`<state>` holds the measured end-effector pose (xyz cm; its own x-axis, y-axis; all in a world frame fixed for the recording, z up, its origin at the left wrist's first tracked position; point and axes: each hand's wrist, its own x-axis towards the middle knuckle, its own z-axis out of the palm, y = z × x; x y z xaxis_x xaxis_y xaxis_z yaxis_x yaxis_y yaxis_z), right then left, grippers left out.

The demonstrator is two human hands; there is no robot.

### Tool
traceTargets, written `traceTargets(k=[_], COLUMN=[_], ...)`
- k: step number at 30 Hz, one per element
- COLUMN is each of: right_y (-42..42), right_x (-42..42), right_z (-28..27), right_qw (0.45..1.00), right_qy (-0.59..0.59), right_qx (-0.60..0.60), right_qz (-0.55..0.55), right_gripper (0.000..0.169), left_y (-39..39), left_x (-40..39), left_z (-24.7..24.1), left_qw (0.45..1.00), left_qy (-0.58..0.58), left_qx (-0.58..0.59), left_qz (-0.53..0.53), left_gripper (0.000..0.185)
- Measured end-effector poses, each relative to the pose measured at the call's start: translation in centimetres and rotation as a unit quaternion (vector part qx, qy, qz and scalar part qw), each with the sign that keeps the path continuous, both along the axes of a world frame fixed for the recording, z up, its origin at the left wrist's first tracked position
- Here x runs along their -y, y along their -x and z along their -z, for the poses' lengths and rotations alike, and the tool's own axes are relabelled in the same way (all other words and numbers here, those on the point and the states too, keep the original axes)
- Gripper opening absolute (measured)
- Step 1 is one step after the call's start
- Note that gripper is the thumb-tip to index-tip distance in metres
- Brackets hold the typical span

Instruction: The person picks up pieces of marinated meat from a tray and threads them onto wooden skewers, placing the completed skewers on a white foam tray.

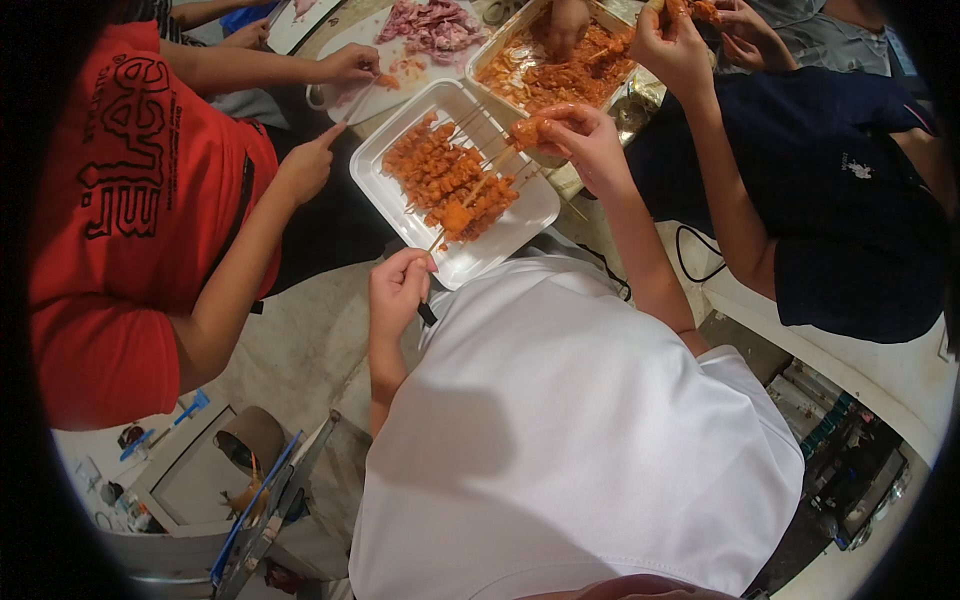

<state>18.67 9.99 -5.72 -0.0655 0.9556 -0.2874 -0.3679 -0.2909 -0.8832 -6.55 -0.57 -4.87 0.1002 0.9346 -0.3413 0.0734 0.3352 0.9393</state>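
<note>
My left hand (399, 289) pinches the lower end of a thin wooden skewer (489, 176) above the near edge of a white foam tray (532, 214). One orange piece of marinated meat (456, 217) sits low on this skewer. My right hand (585, 142) holds more orange marinated meat (526, 133) near the skewer's far end; whether that meat is pierced cannot be told. Beneath, several loaded meat skewers (427, 165) lie side by side in the tray. Just beyond my right hand stands a rectangular container (491, 84) of marinated meat, with another person's hand (570, 26) in it.
At left, a person in red holds a knife (361, 97) over a white cutting board (337, 64) bearing raw meat (431, 30). A person in dark blue on the right handles coated meat (660, 9) with raised hands (679, 56). A black cord (679, 251) hangs at right.
</note>
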Motion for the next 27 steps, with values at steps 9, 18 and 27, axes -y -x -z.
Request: traceTargets(k=[9,18,27], right_y=[0.0,-0.1,3.1], right_x=[0.1,-0.2,1.8], right_z=[-1.7,-0.5,0.1], right_qw=[0.993,0.998,0.995], right_qy=[-0.045,-0.017,0.018], right_qx=[0.100,0.008,0.001], right_qz=[-0.033,-0.063,-0.102], right_gripper=[0.013,0.014,0.012], left_y=[0.7,0.4,-0.6], left_x=[-0.1,0.1,0.0], left_z=[-0.8,-0.5,-1.0], left_qw=[0.997,0.990,0.994], left_qy=[0.017,-0.030,-0.037], left_qx=[-0.068,-0.122,-0.098], left_qz=[0.040,0.058,0.032], left_gripper=[0.014,0.011,0.013])
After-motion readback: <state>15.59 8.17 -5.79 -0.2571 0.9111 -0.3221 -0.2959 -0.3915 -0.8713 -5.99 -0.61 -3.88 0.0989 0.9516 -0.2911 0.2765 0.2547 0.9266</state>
